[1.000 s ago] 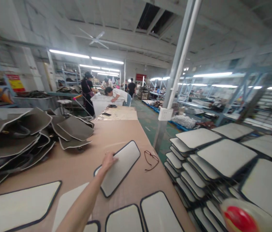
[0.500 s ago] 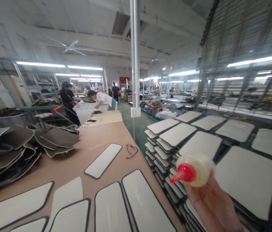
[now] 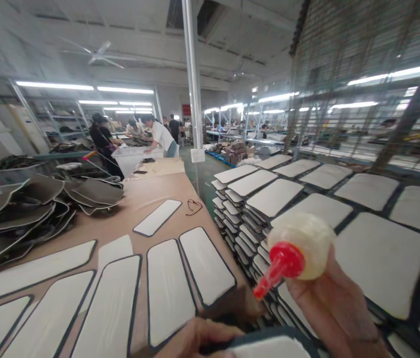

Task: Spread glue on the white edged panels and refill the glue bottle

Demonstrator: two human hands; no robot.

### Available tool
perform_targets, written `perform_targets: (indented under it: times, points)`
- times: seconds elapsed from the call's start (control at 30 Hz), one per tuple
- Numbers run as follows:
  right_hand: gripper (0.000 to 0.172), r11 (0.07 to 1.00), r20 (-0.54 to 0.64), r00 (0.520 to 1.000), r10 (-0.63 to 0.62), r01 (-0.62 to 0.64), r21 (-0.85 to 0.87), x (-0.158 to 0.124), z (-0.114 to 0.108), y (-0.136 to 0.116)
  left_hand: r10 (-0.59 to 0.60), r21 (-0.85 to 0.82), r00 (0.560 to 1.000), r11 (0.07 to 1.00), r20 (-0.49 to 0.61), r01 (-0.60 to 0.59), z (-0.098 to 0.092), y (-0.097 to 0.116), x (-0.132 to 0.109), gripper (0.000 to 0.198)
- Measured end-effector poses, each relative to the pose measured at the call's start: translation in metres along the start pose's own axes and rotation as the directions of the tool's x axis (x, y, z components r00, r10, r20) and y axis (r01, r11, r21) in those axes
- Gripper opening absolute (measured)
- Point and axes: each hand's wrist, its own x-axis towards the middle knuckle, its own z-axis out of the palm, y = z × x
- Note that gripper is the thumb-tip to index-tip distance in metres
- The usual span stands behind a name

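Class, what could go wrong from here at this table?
The right hand holds a bottle with its red nozzle angled down, so it might drip onto the panel in the left hand or the stacked panels.
The glasses lie near the table's edge, so a bump could knock them off.

Clearance at the fingers, both hands.
Open air above the left hand; dark-edged panel in its fingers blocks just right. Squeeze bottle fills right hand, red nozzle jutting leftward. Beyond left fingers: passage over flat-lying panels. Stacked panels obstruct beyond right fingers.
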Motion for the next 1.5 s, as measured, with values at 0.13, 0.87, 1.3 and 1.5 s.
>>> perform_targets:
  times: [0.13,0.87,1.3,1.5]
  points:
    - [0.029,0.992,0.114,0.99,-0.078,0.088,-0.086,-0.01,0.014,-0.021,0.187,0.078,0.977,0.978,0.103,-0.196,-0.041,0.037,-0.001,0.044]
    - [0.038,0.927,0.217,0.973,0.077,0.01,-0.374,-0.018,0.031,0.031,0.246,0.314,0.88,0.867,0.407,-0.387,-0.157,0.097,-0.062,0.026]
    - [0.027,0.914,0.314,0.945,0.093,0.044,-0.403,-0.002,0.012,0.03,0.187,0.274,0.923,0.918,0.336,-0.286,-0.159,0.091,-0.071,0.028]
    - [0.034,0.902,0.307,0.952,-0.01,0.141,-0.408,0.002,-0.002,0.033,0.19,0.299,0.949,0.917,0.252,-0.263,-0.162,0.085,-0.075,0.029]
